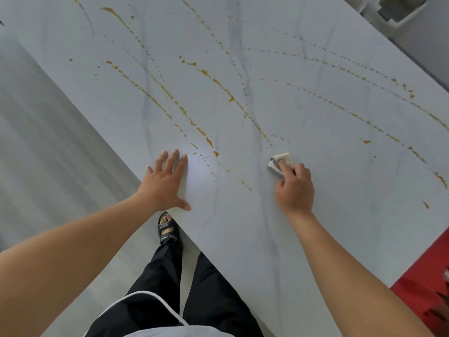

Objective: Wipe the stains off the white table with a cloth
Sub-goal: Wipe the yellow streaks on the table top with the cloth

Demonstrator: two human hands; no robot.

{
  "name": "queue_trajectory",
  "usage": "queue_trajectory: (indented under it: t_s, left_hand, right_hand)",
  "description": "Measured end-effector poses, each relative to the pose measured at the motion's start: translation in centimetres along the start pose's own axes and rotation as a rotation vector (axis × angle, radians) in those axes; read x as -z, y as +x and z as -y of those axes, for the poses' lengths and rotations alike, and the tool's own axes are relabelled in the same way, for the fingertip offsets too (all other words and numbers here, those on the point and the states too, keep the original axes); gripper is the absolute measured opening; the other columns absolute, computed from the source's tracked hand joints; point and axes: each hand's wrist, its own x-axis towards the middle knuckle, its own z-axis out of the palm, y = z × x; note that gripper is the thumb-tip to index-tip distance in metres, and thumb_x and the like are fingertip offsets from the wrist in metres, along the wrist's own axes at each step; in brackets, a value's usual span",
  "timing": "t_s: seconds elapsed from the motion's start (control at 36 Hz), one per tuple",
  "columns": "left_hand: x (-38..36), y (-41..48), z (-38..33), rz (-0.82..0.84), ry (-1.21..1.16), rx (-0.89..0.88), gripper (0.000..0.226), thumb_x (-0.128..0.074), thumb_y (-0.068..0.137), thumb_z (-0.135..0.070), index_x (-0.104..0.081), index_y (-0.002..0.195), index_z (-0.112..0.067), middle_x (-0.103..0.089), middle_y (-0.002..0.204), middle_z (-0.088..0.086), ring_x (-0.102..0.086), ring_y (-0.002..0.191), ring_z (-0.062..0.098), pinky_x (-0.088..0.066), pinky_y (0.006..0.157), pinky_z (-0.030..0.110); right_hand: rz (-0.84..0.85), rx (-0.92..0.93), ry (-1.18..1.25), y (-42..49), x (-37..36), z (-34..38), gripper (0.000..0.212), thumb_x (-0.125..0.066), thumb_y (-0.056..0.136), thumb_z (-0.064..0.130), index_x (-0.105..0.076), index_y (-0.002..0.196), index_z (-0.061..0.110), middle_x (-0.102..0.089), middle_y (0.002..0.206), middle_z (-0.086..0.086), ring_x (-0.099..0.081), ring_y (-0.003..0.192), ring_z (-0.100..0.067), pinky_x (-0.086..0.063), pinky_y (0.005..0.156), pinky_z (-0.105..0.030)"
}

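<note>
A white marble-look table [328, 190] runs diagonally across the head view. Orange-brown stains [220, 85] streak and dot it in long arcs, mostly beyond my hands. A small folded white cloth [279, 161] lies on the table, and my right hand [295, 188] grips it from the near side, fingers curled over it. My left hand [167, 181] rests flat on the table near its front edge, fingers spread. A bright light spot lies just right of that hand.
The table's front edge [116, 139] slants from upper left to lower right, with grey floor [48, 154] to its left. My legs in black trousers and a sandalled foot [167, 229] stand by the edge. A red surface [422, 283] lies at lower right; grey furniture [401, 10] at top right.
</note>
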Motion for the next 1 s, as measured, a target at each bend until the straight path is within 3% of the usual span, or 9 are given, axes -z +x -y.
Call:
queue_trajectory:
  t_s: [0.11, 0.28, 0.47, 0.61, 0.78, 0.92, 1.0]
  left_hand:
    - [0.0, -0.1, 0.1, 0.000, 0.021, -0.010, 0.150, -0.074, 0.062, -0.083, 0.027, 0.158, -0.026, 0.031, 0.165, -0.002, 0.026, 0.154, 0.030, -0.011, 0.125, 0.061]
    - [0.1, -0.1, 0.0, 0.016, 0.031, -0.007, 0.150, -0.075, 0.064, -0.081, 0.028, 0.158, -0.024, 0.033, 0.165, -0.001, 0.026, 0.154, 0.031, -0.011, 0.125, 0.062]
    - [0.1, 0.0, 0.1, 0.013, 0.037, -0.018, 0.151, -0.076, 0.063, -0.081, 0.027, 0.158, -0.023, 0.032, 0.165, 0.000, 0.024, 0.154, 0.033, -0.013, 0.124, 0.064]
    - [0.0, -0.1, 0.2, 0.010, 0.031, -0.023, 0.151, -0.077, 0.064, -0.080, 0.027, 0.158, -0.023, 0.031, 0.165, 0.001, 0.024, 0.154, 0.034, -0.013, 0.123, 0.065]
    - [-0.2, 0.1, 0.4, 0.005, 0.031, -0.032, 0.150, -0.076, 0.064, -0.081, 0.026, 0.158, -0.023, 0.031, 0.165, 0.000, 0.024, 0.154, 0.034, -0.013, 0.123, 0.066]
    - [-0.3, 0.2, 0.4, 0.006, 0.031, -0.034, 0.150, -0.076, 0.064, -0.080, 0.026, 0.158, -0.023, 0.032, 0.165, 0.001, 0.024, 0.154, 0.034, -0.013, 0.122, 0.066]
    - [-0.2, 0.1, 0.4, 0.004, 0.033, -0.036, 0.150, -0.077, 0.064, -0.079, 0.026, 0.158, -0.022, 0.031, 0.165, 0.001, 0.024, 0.154, 0.034, -0.014, 0.122, 0.067]
  right_hand:
    - [0.123, 0.287, 0.000, -1.7, -0.5, 0.9, 0.054, -0.040, 0.078, 0.012, -0.070, 0.123, 0.014, -0.056, 0.091, -0.008, -0.053, 0.080, -0.032, -0.052, 0.060, -0.040]
    - [0.026, -0.065, 0.068, -1.9, -0.9, 1.6, 0.054, -0.051, 0.075, 0.006, -0.069, 0.126, 0.015, -0.056, 0.098, -0.010, -0.055, 0.092, -0.035, -0.051, 0.065, -0.038]
    - [0.174, 0.289, 0.000, -3.9, -1.3, 3.8, 0.054, -0.040, 0.076, 0.011, -0.070, 0.120, 0.016, -0.057, 0.091, -0.007, -0.055, 0.080, -0.032, -0.052, 0.054, -0.037]
    - [0.075, -0.008, 0.077, -3.8, -1.6, 4.2, 0.055, -0.052, 0.075, 0.002, -0.068, 0.125, 0.016, -0.056, 0.097, -0.007, -0.054, 0.089, -0.032, -0.050, 0.062, -0.036]
    - [0.177, 0.338, 0.005, -5.8, -1.9, 5.3, 0.052, -0.039, 0.077, 0.011, -0.071, 0.119, 0.014, -0.055, 0.087, -0.008, -0.052, 0.073, -0.032, -0.050, 0.053, -0.037]
    - [0.071, 0.032, 0.051, -5.8, -2.2, 5.4, 0.053, -0.049, 0.076, 0.004, -0.068, 0.125, 0.015, -0.056, 0.096, -0.007, -0.053, 0.086, -0.031, -0.050, 0.062, -0.036]
    - [0.106, 0.169, 0.011, -6.8, -2.6, 6.6, 0.052, -0.043, 0.079, 0.010, -0.068, 0.124, 0.012, -0.056, 0.092, -0.009, -0.053, 0.079, -0.033, -0.050, 0.060, -0.036]
